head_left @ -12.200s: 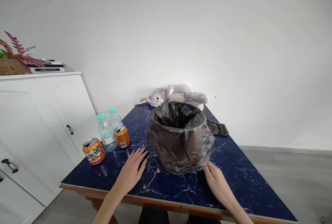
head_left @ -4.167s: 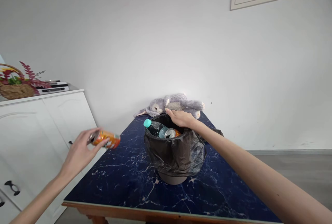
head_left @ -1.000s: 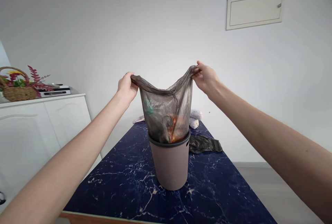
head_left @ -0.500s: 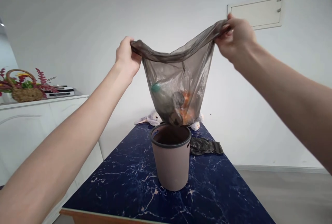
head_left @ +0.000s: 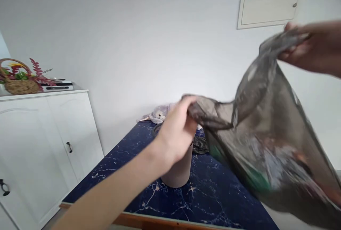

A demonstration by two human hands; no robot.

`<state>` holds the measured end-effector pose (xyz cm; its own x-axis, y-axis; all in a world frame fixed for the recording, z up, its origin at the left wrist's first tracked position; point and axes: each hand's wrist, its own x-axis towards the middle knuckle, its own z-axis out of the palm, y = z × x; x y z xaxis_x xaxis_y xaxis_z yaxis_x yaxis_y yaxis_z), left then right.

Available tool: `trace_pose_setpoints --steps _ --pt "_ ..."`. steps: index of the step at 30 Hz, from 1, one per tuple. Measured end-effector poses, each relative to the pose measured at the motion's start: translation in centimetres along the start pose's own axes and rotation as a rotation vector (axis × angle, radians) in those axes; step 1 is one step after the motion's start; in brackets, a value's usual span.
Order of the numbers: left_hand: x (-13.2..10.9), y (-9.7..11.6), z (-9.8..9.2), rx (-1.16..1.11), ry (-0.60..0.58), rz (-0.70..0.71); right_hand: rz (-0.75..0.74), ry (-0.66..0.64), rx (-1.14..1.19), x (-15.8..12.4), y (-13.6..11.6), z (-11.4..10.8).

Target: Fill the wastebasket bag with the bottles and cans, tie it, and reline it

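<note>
A translucent grey garbage bag hangs between both hands, with green and orange rubbish blurred inside it. My left hand is closed on the left side of its rim, in front of the trash can. Higher up at the right, my right hand grips the other side of the rim. The pinkish-brown trash can stands upright on the table, its upper part mostly hidden behind my left hand and wrist. Some of the bag hangs past the table's right edge.
The table has a dark blue marbled top. A folded black plastic bag lies behind the can, and a plush rabbit at the far end. White cabinets carrying a flower basket stand left.
Both hands have carried the garbage bag to the right, away from above the trash can. My left hand has dropped lower and now covers part of the can.
</note>
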<state>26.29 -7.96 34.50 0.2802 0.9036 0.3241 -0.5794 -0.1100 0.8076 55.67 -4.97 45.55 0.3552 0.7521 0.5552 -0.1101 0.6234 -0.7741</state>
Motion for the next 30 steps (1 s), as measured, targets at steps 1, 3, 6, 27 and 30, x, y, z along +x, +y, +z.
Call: trace_pose_setpoints --steps 1,3,6,27,30 --pt "-0.8 -1.6 -0.8 -0.018 0.031 -0.052 0.127 -0.021 0.001 -1.3 0.7 0.1" --pt "-1.8 -4.3 -2.3 -0.049 0.102 -0.124 0.267 -0.008 0.001 -3.2 2.2 0.2" --pt "-1.9 -6.8 -4.3 -0.045 0.204 -0.185 0.298 -0.033 0.010 -4.1 4.4 -0.2" --pt "3.6 -6.5 -14.6 0.099 0.500 0.079 0.400 -0.267 0.048 -4.9 12.2 2.8" --pt "4.1 -5.6 -16.0 0.117 0.527 0.123 0.395 -0.265 0.026 -5.0 12.5 2.3"
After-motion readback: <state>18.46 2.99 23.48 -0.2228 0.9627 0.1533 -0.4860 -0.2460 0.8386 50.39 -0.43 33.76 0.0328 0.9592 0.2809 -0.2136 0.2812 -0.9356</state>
